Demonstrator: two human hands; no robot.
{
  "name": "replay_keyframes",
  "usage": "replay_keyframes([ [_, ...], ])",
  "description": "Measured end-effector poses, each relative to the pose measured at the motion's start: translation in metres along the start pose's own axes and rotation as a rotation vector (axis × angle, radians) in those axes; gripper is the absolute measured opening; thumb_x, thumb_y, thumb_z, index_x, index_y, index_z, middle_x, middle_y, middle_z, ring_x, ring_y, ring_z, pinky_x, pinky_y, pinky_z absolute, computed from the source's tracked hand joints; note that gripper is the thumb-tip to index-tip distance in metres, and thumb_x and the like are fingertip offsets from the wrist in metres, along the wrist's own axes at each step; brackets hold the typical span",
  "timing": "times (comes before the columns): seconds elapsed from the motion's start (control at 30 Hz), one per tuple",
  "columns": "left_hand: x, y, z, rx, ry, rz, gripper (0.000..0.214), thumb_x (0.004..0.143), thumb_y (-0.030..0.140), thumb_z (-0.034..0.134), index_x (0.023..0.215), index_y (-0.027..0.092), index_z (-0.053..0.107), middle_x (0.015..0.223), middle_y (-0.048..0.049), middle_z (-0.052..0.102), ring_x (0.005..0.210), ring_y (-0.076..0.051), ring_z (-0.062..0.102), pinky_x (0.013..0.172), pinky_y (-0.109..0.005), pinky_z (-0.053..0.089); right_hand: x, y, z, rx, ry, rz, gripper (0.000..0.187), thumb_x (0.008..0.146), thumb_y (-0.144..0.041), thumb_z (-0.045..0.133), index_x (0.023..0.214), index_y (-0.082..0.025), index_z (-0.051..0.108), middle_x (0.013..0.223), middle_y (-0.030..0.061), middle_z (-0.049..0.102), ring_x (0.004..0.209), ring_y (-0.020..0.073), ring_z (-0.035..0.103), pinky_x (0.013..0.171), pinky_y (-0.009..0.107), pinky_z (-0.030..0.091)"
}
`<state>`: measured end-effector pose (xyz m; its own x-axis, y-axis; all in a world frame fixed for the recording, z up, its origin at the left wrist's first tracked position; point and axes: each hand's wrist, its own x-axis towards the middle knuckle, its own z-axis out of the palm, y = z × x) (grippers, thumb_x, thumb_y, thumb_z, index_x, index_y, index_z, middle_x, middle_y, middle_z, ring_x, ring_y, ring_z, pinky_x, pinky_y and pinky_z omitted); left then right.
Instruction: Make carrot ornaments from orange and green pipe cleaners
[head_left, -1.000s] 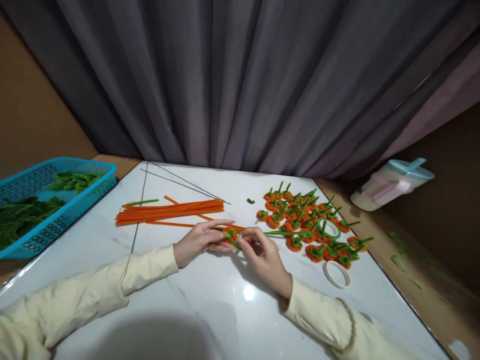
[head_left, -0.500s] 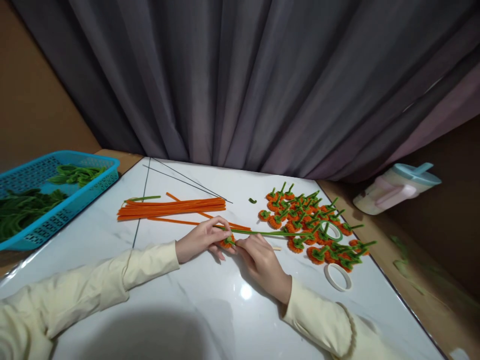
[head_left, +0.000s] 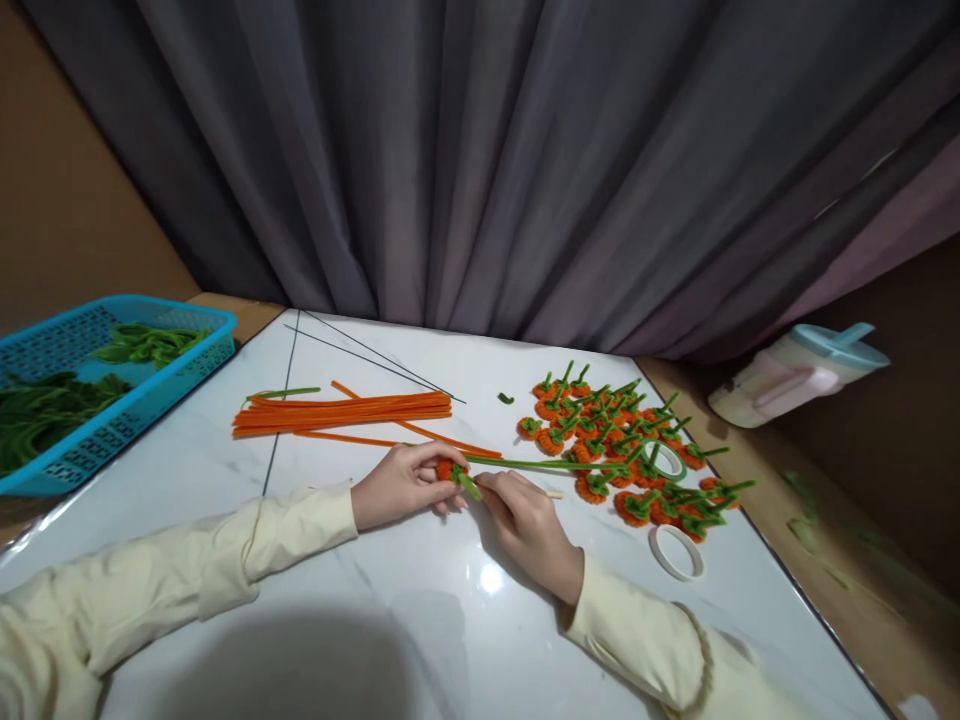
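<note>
The left hand (head_left: 409,487) pinches a little orange puff (head_left: 445,470) between its thumb and fingers. The puff sits right at the fingertips, with part of it tucked behind them. Its green stem (head_left: 469,487) pokes out of the pinch, down and to the right, toward the right hand (head_left: 529,525). The right hand is bent, with its fingertips close to the end of the stem — I cannot tell if they squeeze it or are just beside it. A pale stick (head_left: 554,494) peeks out past the right hand's knuckles.

Long green strips (head_left: 540,463) lie just behind the hands and run over to a big bunch of finished orange puffs (head_left: 592,450) near the right edge of the white worktop (head_left: 420,620). A green-and-white ring (head_left: 681,466) lies among them, and a white ring (head_left: 700,570) lies on the side of the bunch nearer the person. A small green curl (head_left: 506,398) is nearer the far edge. A pile of orange strips (head_left: 345,413) lies toward the far left corner. By the left edge is a blue basket (head_left: 202,352) with green loops (head_left: 154,343) inside — and past the far right corner is a cup (head_left: 780,385).
</note>
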<state>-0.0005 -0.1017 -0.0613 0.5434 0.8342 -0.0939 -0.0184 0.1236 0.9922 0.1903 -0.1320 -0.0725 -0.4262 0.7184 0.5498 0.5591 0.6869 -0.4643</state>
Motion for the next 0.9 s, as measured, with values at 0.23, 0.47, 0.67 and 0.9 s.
replay_keyframes([
  [0.23, -0.002, 0.004, 0.001, 0.012, -0.006, 0.057, 0.032, 0.074, 0.032, 0.066, 0.095, 0.012, 0.053, 0.077, -0.006, 0.066, 0.072, -0.02, 0.067, 0.057, -0.026, 0.056, 0.001, -0.003, -0.001, 0.0, 0.002, 0.007, 0.017, 0.093, -0.019, 0.037, 0.085, -0.019, 0.053, 0.064, 0.002, 0.056, 0.056, 0.0136, 0.048, 0.057, 0.026, 0.04],
  [0.47, -0.001, 0.007, 0.0, -0.037, -0.003, 0.031, 0.031, 0.074, 0.031, 0.067, 0.092, 0.011, 0.052, 0.073, -0.0075, 0.068, 0.072, -0.021, 0.068, 0.054, -0.026, 0.057, 0.001, -0.004, -0.001, 0.02, -0.011, 0.01, 0.016, 0.092, -0.017, 0.039, 0.089, -0.018, 0.054, 0.064, 0.0021, 0.056, 0.056, 0.0134, 0.048, 0.056, 0.025, 0.04],
  [0.67, -0.001, 0.004, -0.001, -0.04, -0.032, -0.006, 0.031, 0.073, 0.032, 0.068, 0.091, 0.01, 0.054, 0.074, -0.0088, 0.068, 0.07, -0.02, 0.068, 0.058, -0.028, 0.057, 0.004, -0.01, -0.007, 0.03, 0.055, 0.013, 0.011, 0.088, -0.019, 0.045, 0.089, -0.018, 0.057, 0.065, 0.0031, 0.058, 0.059, 0.0149, 0.05, 0.058, 0.029, 0.039],
  [0.9, -0.003, 0.002, 0.001, -0.005, -0.104, -0.019, 0.029, 0.071, 0.029, 0.069, 0.089, 0.011, 0.054, 0.071, -0.0053, 0.067, 0.068, -0.018, 0.068, 0.059, -0.026, 0.057, 0.006, -0.015, -0.011, -0.004, 0.054, -0.131, 0.017, 0.084, -0.011, 0.047, 0.098, -0.019, 0.054, 0.084, 0.0059, 0.063, 0.083, 0.0209, 0.052, 0.072, 0.036, 0.038],
])
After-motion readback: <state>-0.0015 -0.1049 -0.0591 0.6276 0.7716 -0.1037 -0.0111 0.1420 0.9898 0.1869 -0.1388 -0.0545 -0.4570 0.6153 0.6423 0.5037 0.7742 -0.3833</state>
